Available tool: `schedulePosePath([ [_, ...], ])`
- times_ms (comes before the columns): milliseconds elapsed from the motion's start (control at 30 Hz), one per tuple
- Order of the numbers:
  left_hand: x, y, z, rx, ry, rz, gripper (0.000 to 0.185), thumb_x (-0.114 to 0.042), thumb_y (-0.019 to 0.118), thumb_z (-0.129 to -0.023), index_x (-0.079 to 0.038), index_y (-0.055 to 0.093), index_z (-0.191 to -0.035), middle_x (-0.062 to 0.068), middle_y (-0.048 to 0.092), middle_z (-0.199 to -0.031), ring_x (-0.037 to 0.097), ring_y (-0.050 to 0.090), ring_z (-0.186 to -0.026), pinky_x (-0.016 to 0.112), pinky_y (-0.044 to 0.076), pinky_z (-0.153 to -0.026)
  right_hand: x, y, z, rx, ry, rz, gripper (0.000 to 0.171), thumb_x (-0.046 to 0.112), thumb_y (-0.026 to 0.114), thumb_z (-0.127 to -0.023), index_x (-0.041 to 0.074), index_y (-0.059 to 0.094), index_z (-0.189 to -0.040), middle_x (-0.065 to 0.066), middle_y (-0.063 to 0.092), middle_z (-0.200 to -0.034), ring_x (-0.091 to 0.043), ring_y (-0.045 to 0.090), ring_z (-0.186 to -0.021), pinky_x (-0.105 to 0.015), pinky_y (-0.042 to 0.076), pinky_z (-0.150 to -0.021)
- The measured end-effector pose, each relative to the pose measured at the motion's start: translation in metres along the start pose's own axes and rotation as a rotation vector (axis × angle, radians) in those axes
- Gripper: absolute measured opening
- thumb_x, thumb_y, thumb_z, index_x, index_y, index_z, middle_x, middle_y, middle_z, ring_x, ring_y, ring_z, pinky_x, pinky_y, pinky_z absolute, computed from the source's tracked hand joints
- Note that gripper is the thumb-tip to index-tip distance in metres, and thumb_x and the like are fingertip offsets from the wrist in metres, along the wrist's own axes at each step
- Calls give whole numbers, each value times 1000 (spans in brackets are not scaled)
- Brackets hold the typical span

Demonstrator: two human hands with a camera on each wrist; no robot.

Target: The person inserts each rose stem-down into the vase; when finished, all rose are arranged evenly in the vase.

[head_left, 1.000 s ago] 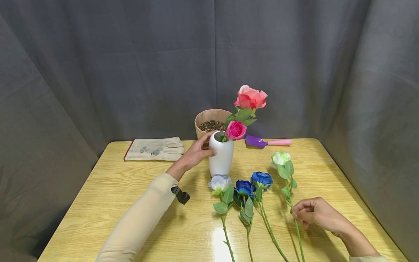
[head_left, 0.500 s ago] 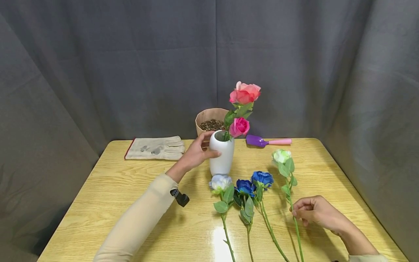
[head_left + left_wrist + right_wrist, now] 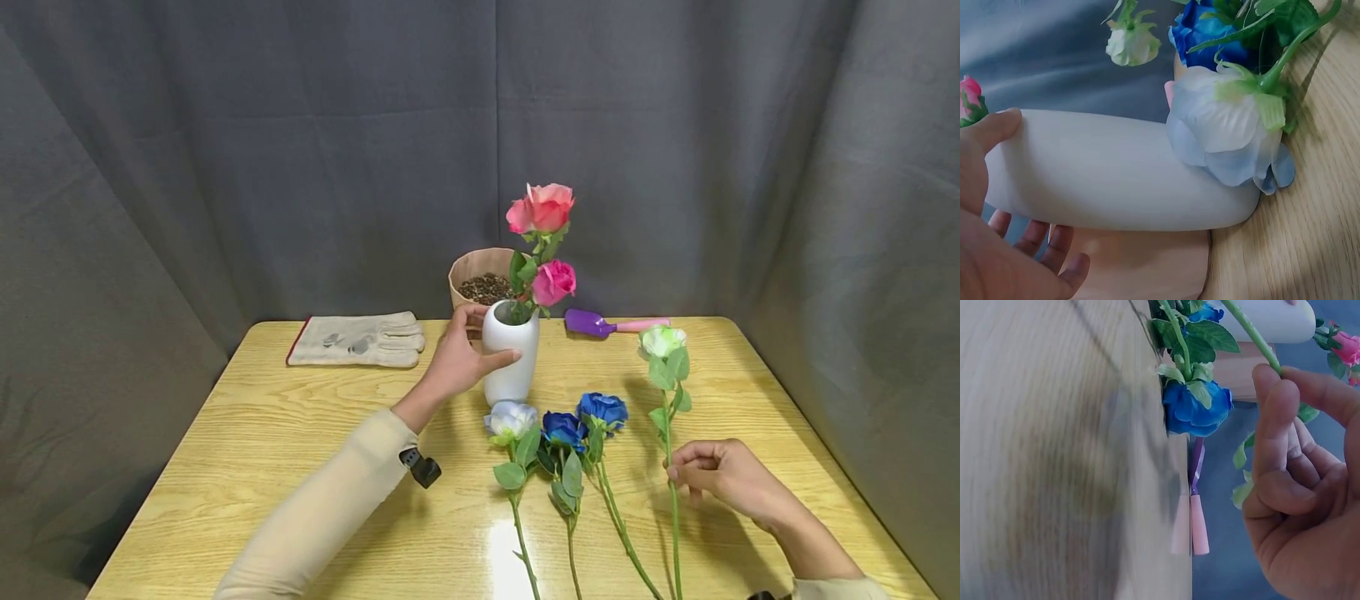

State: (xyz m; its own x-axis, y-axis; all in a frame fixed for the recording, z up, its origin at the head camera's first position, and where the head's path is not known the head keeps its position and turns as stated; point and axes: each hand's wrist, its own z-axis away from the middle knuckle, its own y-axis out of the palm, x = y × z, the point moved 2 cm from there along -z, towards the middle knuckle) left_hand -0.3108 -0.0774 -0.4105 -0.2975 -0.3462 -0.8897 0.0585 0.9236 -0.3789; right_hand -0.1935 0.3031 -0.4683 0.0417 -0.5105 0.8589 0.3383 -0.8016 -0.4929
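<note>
While the left hand (image 3: 457, 362) wraps its thumb and fingers around the upper body of the white vase (image 3: 512, 354), the right hand (image 3: 723, 475) pinches the green stem of the white rose (image 3: 663, 341) between thumb and fingertips, its head raised off the desk (image 3: 247, 433) to the right of the vase. The vase stands upright near the middle of the desk and carries two blooms, a coral rose (image 3: 542, 208) above and a pink rose (image 3: 553, 282) lower, leaning right of its mouth. Just in front of the vase lie a pale blue rose (image 3: 510, 417) and two dark blue roses (image 3: 581, 421), stems running toward the person. Behind the vase sits a brown paper pot (image 3: 480, 271) filled with dark soil. To the vase's right rear lies a purple trowel with a pink handle (image 3: 611, 324); to its left lies a pair of beige work gloves (image 3: 356, 340).
</note>
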Motion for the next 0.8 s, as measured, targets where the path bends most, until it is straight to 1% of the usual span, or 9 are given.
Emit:
schedulePosePath([
  [200, 1, 3, 1, -19, 4, -27, 83, -33, 88, -76, -15, 38, -140, 11, 51, -129, 31, 55, -119, 51, 45, -108, 5, 0, -6, -78, 14, 9, 34, 24, 68, -95, -6, 67, -112, -7, 74, -86, -19, 65, -67, -29, 50, -64],
  [433, 1, 2, 1, -3, 14, -42, 84, -34, 86, -78, -16, 37, -144, 11, 51, -132, 29, 54, -121, 48, 45, -108, 17, 3, -14, -151, 28, 9, 33, 22, 66, -96, -6, 66, -112, -7, 73, -87, -17, 64, -68, -29, 48, -61],
  [533, 1, 2, 1, 7, 14, -40, 83, -35, 85, -79, -16, 37, -144, 10, 51, -133, 29, 53, -122, 49, 44, -109, 22, 4, -17, -173, 33, -2, 36, 26, 66, -96, -5, 66, -114, -5, 74, -87, -18, 65, -69, -29, 46, -61],
  [667, 1, 1, 1, 23, 15, -30, 82, -35, 84, -80, -16, 38, -144, 11, 52, -133, 29, 52, -124, 50, 43, -111, 29, 6, -21, -211, 28, -7, 35, 31, 66, -97, -1, 68, -112, -2, 72, -83, -17, 65, -69, -27, 43, -56],
  [800, 1, 0, 1, 33, 22, -27, 81, -34, 83, -81, -16, 37, -145, 10, 52, -133, 28, 53, -124, 45, 44, -111, 36, 7, -25, -259, 18, -12, 31, 33, 67, -96, 4, 70, -107, 3, 70, -78, -18, 65, -69, -27, 42, -52],
])
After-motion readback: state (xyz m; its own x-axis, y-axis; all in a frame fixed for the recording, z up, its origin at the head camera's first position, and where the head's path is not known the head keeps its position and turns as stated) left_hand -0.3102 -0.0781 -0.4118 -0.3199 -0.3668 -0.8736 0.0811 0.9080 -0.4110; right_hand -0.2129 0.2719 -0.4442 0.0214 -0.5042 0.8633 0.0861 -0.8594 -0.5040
